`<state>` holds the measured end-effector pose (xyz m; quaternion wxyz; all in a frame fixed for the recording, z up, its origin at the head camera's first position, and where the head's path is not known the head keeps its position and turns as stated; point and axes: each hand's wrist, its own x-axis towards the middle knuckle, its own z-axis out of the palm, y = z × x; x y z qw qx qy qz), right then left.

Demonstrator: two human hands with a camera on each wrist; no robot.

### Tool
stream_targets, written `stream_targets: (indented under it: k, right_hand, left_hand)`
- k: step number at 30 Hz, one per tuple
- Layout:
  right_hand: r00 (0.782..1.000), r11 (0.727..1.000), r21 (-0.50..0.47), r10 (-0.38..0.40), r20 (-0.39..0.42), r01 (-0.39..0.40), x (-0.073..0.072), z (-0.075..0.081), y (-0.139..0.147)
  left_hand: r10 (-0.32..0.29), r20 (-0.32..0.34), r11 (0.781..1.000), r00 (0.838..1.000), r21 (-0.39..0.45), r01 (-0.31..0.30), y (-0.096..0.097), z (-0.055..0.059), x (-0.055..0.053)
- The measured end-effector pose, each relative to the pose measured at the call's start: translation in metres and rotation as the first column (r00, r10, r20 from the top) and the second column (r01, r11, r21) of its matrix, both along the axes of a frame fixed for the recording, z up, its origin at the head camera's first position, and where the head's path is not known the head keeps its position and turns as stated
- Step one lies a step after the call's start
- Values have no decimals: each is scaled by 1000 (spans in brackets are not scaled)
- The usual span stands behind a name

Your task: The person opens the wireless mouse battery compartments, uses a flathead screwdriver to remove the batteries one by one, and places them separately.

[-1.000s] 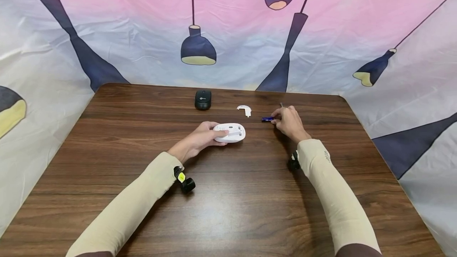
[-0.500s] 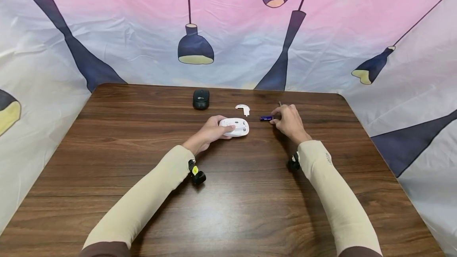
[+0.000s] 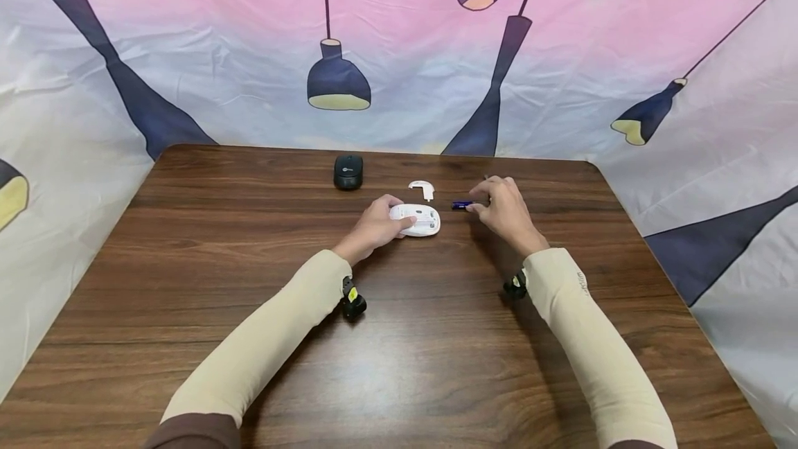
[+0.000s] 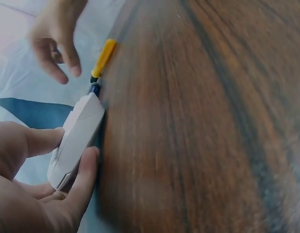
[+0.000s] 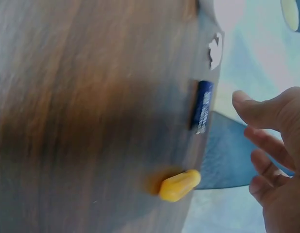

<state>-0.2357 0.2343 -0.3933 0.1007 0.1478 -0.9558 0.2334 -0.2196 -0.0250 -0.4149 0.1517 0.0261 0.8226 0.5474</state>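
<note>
My left hand [image 3: 376, 223] holds a white computer mouse [image 3: 427, 219], underside up, with its battery bay uncovered and the thumb across it. The left wrist view shows the mouse [image 4: 79, 136] edge-on between thumb and fingers. To its right a blue battery [image 3: 460, 206] lies on the table. My right hand [image 3: 508, 213] hovers over that spot, thumb and fingers apart with nothing between them. In the right wrist view a gap separates the battery [image 5: 202, 107] from this hand [image 5: 281, 145]. A detached white battery cover [image 3: 425, 189] lies behind the mouse.
A black mouse [image 3: 348, 172] stands near the back edge of the wooden table [image 3: 399, 366]. A yellow-handled tool [image 5: 180, 185], perhaps a screwdriver, lies beside the battery, mostly hidden by my right hand in the head view. A printed cloth [image 3: 249, 75] hangs behind.
My left hand has carried the white mouse to the right and slightly away, closer to the battery. The right hand has stayed over the battery, its thumb and fingers now spread wider.
</note>
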Motion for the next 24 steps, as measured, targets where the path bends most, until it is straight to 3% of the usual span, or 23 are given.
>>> stream_targets:
  k: [3, 10, 13, 24]
  right_hand:
    - [1000, 1000, 7, 23, 7, -23, 3, 5, -5]
    - [997, 997, 9, 72, -29, -72, 10, 14, -20]
    - [995, 996, 7, 94, -46, -93, 12, 17, -25]
    - [986, 988, -10, 154, -68, -155, 19, 24, -48]
  left_hand:
    - [-6, -62, 994, 998, -111, -1, 0, 2, 0]
    - [-42, -169, 948, 985, -317, -14, -1, 4, -2]
    - [-55, -186, 941, 981, -338, -12, -3, 4, -3]
    - [-67, -183, 950, 981, -314, 6, -9, 2, 1]
